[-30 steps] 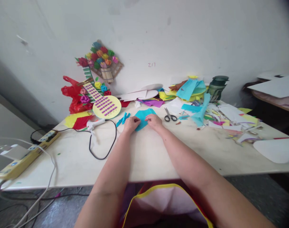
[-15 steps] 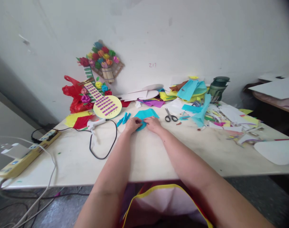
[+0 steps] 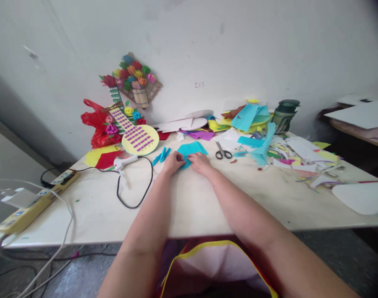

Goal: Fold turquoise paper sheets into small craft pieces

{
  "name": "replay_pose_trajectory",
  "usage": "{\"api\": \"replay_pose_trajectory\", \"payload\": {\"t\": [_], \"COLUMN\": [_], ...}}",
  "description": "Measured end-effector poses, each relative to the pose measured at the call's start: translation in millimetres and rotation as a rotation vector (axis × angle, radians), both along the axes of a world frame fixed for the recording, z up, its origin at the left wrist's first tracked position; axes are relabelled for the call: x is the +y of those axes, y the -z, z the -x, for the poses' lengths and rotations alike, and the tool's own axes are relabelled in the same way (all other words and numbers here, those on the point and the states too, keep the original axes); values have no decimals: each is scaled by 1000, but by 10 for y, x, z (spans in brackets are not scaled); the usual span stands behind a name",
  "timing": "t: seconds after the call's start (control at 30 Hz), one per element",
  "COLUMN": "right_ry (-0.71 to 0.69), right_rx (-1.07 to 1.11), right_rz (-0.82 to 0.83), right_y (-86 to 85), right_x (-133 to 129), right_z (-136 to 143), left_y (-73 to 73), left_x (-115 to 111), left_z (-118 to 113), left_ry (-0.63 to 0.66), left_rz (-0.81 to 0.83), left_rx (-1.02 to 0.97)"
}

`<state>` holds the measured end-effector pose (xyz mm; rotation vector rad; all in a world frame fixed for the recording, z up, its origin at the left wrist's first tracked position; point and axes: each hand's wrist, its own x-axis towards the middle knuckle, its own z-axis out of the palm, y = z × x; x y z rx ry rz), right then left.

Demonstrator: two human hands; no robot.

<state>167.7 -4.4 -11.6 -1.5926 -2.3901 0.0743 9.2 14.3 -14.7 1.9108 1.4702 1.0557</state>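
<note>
A blue sheet of paper [image 3: 193,148] lies on the white table between and beyond my two hands. My left hand [image 3: 174,162] has its fingers pressed together at the sheet's left near edge. On the right near part of the sheet, my right hand [image 3: 200,162] rests with its fingers curled onto the paper. Folded blue strips [image 3: 161,156] lie just left of my left hand. Black-handled scissors [image 3: 222,151] sit open to the right of my right hand.
A glue gun [image 3: 125,162] with a looped black cord lies left, near a yellow power strip [image 3: 36,203]. Behind it stands a guitar-shaped craft [image 3: 140,140]. Paper scraps [image 3: 300,153] and a green bottle [image 3: 284,116] are at the right.
My left fingers have shifted slightly away from me at the edge of the blue sheet. The near part of the sheet has changed shape a little between my hands.
</note>
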Motion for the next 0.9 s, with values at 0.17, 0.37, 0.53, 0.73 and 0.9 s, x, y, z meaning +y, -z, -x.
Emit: {"api": "replay_pose_trajectory", "payload": {"t": [0.17,0.37,0.53,0.73,0.9], "right_ry": [41,7,-189,-309,-418], "right_rx": [52,247,337,423,452], "right_rz": [-25,-331,-386,-381,-313], "right_y": [11,-48,-9,85,101], "right_x": [12,12,50,127,111], "right_z": [-7,-19,36,84,154], "left_y": [-14,-63,-102,-92,17], "left_x": [-12,-53,-50,-33,32], "left_z": [2,-9,-17,-48,-24], "left_ry": [4,-27,-55,109,-56], "left_rz": [2,3,-13,192,167], "left_rx": [-24,-38,-338,-936,-905]}}
